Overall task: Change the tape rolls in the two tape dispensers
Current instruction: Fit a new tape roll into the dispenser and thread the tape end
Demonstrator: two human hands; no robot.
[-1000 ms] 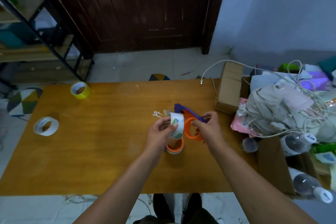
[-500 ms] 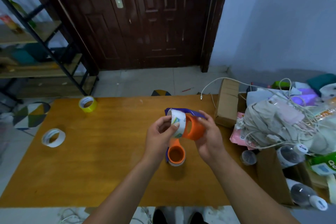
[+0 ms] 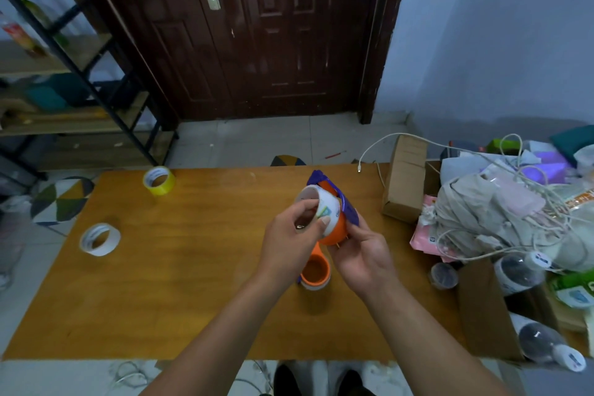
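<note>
A person holds things up over a brown wooden table. The left hand pinches a white tape roll. The thumb lies on the outside of the roll and the fingers reach into its hole. The roll has a small green and blue picture on it. It sits right against the orange wheel of a tape dispenser, and I cannot tell if it is fully pushed on.

The right hand is closed around that dispenser from below and from the side. The dispenser has an orange round part and a purple handle that points away from the person.

A second tape dispenser sits on the table just under the hands. Its orange round part faces up, with a white rim at the bottom.

Two more rolls lie on the table, well apart from the hands. A yellow tape roll is near the far left corner. A second white tape roll is near the left edge.

On the right side of the table there is a cardboard box, a pile of cloth and bags with white cables over it, and some plastic bottles.
</note>
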